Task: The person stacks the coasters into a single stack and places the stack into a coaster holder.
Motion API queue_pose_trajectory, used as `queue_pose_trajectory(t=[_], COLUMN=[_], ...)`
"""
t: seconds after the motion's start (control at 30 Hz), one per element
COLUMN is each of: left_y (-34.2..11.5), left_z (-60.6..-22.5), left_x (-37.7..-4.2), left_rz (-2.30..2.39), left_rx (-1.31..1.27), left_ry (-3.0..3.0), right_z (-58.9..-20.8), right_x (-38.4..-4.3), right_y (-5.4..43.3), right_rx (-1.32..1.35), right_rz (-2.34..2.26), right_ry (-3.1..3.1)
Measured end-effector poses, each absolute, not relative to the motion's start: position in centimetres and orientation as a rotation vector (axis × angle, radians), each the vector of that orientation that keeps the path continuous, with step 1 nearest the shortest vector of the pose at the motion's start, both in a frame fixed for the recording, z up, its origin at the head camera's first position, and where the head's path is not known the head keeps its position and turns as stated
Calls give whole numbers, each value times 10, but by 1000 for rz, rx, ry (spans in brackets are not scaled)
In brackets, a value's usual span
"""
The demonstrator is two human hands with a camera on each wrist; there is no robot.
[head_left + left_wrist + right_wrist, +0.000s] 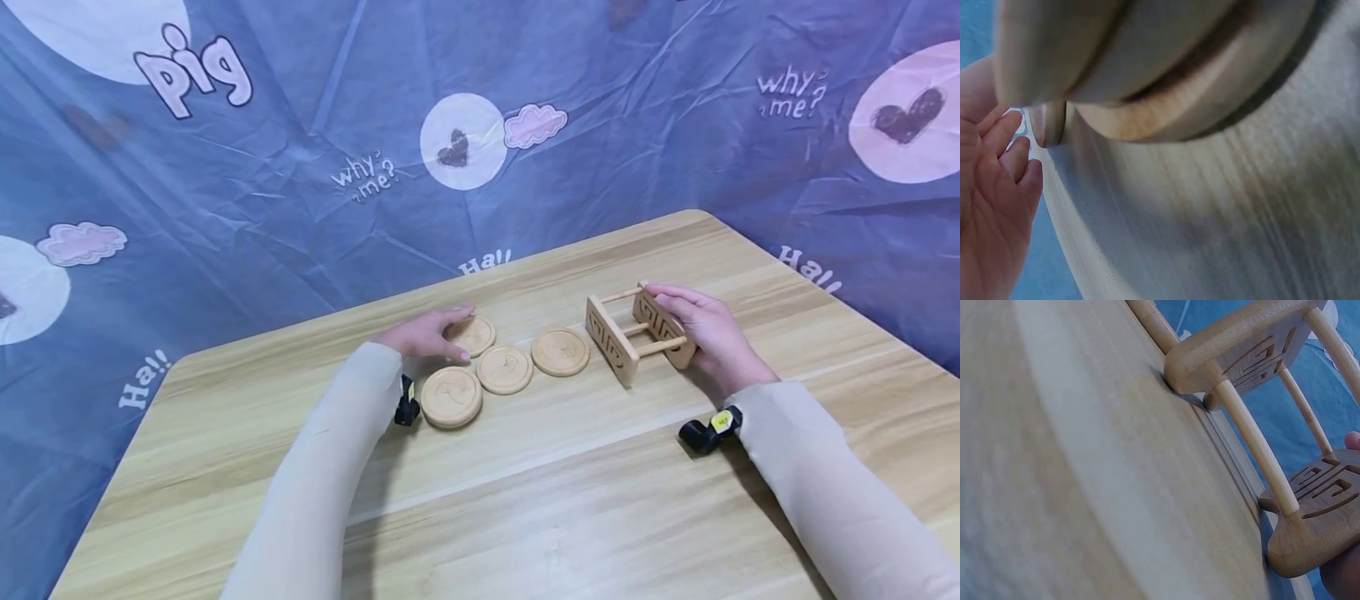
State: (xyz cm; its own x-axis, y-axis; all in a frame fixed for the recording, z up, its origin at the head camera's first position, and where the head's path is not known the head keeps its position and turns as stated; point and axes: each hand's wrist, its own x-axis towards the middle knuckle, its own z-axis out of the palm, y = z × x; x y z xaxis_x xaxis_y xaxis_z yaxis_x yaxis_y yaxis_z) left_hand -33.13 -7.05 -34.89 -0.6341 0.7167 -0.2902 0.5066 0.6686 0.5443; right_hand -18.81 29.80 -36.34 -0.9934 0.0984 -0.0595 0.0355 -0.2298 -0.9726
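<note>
Two pale sleeves point(847, 500) are stretching in from the near side over a wood-grain table point(570, 500), while a blue printed cloth point(300, 208) is hanging behind it. On the left, the left hand point(423, 335) is arching about a far wooden disc point(478, 333), thumb and fingers spreading to either side; whether they are pinching it, I cannot tell. Nearer, a stack of discs point(452, 396) is sitting at least two high, with a black wrist device point(407, 403) showing just to its left. A middle disc point(505, 369) is lying just beside the stack, and a right disc point(560, 352) is lying beside that. Farther right, a wooden rack point(611, 340) is showing two carved panels joined by rods. The right hand point(712, 337) is grasping its right panel, fingers reaching over the far end.
</note>
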Motion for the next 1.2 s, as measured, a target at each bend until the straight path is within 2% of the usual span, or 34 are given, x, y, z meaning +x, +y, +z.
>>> queue_pose_trajectory(t=[0.47,1.2], left_y=[-73,-71], left_z=[-352,-358], left_x=[-331,-329], left_rz=[480,645], left_rx=[939,956], left_ry=[2375,2561], right_z=[-361,-361], right_x=[-191,-189], right_y=[294,295], right_rx=[-166,-174], right_rz=[2435,2466], right_ry=[-1924,-1867])
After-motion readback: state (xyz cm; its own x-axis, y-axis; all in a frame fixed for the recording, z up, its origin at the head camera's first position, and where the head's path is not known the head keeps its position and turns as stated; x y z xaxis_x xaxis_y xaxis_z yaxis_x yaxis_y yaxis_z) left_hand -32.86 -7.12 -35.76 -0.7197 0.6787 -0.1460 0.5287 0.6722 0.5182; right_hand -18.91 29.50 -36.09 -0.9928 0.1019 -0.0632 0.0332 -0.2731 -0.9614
